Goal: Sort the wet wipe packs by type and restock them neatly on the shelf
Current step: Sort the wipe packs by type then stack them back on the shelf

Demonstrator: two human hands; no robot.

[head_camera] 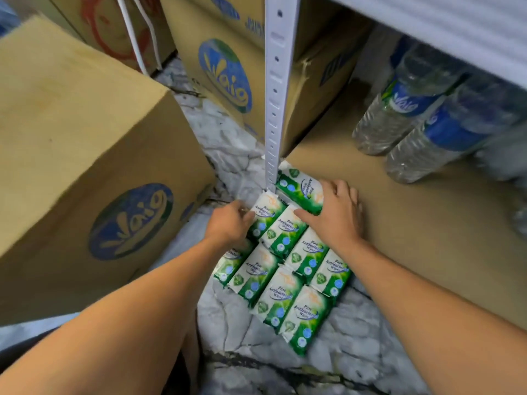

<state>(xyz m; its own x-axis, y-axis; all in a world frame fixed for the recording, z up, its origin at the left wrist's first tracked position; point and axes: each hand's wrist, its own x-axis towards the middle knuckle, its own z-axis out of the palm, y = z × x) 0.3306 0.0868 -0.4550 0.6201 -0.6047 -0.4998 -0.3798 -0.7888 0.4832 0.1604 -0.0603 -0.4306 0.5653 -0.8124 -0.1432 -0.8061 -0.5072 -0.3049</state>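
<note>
Water bottles (399,115) blurred, tops hidden behind upper shelf board (427,29).

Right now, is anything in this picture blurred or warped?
Head view: the wide lens stretches the box at the left edge. The bottles and the upper shelf at top right are smeared with blur. The packs at centre are sharp enough to read. The light is soft and even, with no hard shadows.
</note>
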